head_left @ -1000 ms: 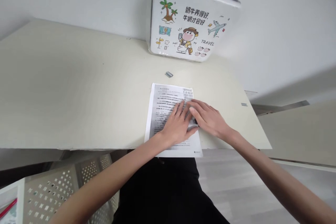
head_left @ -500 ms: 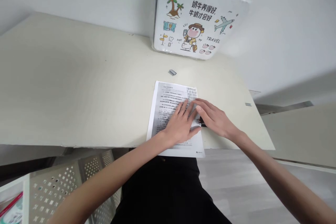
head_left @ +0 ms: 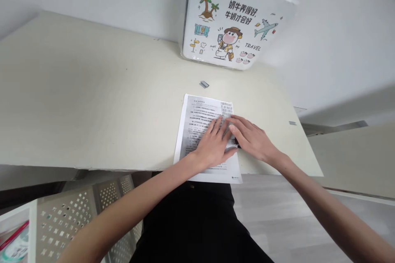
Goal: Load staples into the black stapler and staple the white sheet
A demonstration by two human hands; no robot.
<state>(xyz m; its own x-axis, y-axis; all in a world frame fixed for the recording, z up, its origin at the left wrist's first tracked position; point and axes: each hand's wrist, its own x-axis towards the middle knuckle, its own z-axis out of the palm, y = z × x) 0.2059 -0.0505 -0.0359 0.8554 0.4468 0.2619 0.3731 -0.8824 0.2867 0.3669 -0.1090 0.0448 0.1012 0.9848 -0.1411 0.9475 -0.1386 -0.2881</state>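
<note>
White paper (head_left: 194,129), filled with rows of dark print over a greyish background, shows in the head view lying on the pale table (head_left: 108,98), its bottom end jutting past the near edge. Its left and bottom margins are plain white; a block of small dark patterns sits in its top right corner and a tiny dark mark in its bottom right. It looks flat and slightly slanted. On the paper's right half rests the left hand (head_left: 212,146), palm down, fingers spread and grasping nothing. At the paper's right edge, the right hand (head_left: 251,139) curves over a dark object (head_left: 237,142), mostly hidden; whether the fingers clasp it, I cannot tell. Just beyond the paper's top lies a small grey strip (head_left: 204,84); another strip (head_left: 293,123) lies well to its right. Farther beyond the paper stands a white case (head_left: 228,16) with cartoon prints.
</note>
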